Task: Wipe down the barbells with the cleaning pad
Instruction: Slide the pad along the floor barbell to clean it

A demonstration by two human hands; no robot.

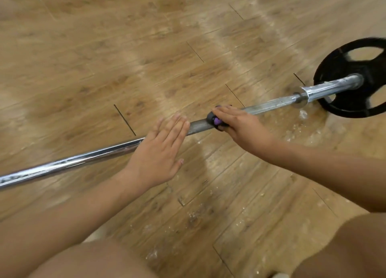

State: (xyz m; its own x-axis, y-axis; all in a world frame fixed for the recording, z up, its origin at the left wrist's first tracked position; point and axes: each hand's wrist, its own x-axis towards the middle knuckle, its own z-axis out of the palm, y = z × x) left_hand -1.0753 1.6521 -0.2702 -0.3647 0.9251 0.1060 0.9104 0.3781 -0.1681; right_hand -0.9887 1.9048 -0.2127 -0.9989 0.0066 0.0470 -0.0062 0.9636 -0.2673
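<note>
Steadying the barbell (83, 159) at centre frame with the left hand (158, 150) laid flat across it, fingers straight, probably to stop it rolling. Just right of that, pressing the cleaning pad (215, 120) onto the knurled stretch under the right hand (238, 123), fingers straight, thumb hidden. Leaving the far end seated in a weight plate (355, 108) at the right edge.

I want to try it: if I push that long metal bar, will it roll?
Probably yes: the barbell is a round rod and its black plate stands on edge on the wooden floor. It looks stiff and heavy, being metal. The shiny part may be slippery; the rough grey stretch likely grips better.
</note>
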